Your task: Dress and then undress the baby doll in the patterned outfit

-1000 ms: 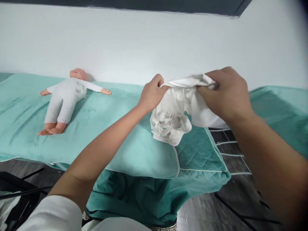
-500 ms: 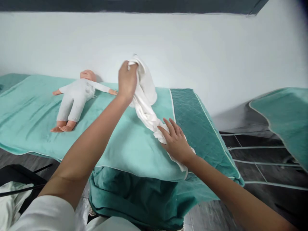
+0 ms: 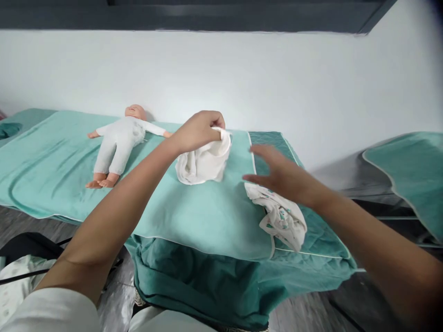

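In the middle of the head view, my left hand pinches the upper edge of a white cloth, which hangs in folds and meets the green bed cover. My right hand is held in the air to the right, thumb and fingers apart, with nothing in it. Below that hand lies a crumpled white cloth with small coloured prints, near the bed's front right edge. A baby doll in a white suit lies on its back to the left, one arm stretched toward my left hand.
The light green cover spreads over a darker quilted pad. Dark green fabric hangs at the bed's front. A white wall stands behind. Another green-covered surface is at the right, and a black bag-like thing at lower left.
The printed cloth now lies apart from the white cloth, released by my right hand, which has risen with fingers spread. My left hand has moved right and lower, still holding the white cloth.
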`<state>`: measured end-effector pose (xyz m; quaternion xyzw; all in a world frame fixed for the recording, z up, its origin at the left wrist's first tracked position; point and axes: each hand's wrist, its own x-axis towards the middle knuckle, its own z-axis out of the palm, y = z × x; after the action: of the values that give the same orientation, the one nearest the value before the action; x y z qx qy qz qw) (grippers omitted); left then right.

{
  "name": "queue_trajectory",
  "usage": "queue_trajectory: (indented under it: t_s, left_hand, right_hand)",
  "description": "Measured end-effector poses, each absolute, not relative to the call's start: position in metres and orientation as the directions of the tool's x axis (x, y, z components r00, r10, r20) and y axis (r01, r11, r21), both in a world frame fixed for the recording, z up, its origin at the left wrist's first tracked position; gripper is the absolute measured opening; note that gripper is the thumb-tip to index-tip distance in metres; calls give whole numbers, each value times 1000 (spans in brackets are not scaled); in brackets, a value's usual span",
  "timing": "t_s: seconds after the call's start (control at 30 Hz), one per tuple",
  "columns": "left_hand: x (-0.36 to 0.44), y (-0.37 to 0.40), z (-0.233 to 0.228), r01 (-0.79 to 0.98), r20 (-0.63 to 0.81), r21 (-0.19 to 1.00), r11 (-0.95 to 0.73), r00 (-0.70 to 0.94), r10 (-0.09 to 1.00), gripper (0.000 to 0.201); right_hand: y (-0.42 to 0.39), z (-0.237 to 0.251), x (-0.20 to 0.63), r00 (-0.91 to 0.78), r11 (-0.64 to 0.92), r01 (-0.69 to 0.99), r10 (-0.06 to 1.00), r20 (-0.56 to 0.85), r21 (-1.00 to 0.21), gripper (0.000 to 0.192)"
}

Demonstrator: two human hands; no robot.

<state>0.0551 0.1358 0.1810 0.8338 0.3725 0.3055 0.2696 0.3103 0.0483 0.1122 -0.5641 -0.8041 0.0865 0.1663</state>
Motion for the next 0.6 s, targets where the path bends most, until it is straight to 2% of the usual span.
queue_trajectory:
  t_s: [0.07,0.1,0.17,0.23,0.3,0.4,0.47,0.6]
  left_hand:
    - [58,127,183,425,302,678,-599,582,755,8]
    - [58,124,184,420,313,671,-611,586,747,10]
    - [54,122,181,439,345,641,-630,568,747,13]
    - [44,124,173,485,375,597,-639,535,757,15]
    - [29,129,160,540,399,530,-653,521,755,16]
    - [2,137,133,661,420,387,-642,494,761,20]
    - [-12,142,118,748,443,340,-571,408,798,22]
    - [-22,142,113,808,548,410,-423,153,822,10]
  right_hand:
    - [59,144,273,-280,408,801,902,328,-437,78]
    - [65,156,255,-263,405,780,904,337,-478,77]
    - [77,169,227,-257,342,796,938,232,-499,67]
    - [88,173,212,-282,318,818,948,149,-478,45]
    - [95,175,209,-306,333,828,942,135,-451,28]
    - [98,179,220,-260,313,859,949,181,-405,29]
    - [95,182,229,-210,272,888,957,200,-370,31]
    - [90,177,235,-198,250,939,955,221,-236,31]
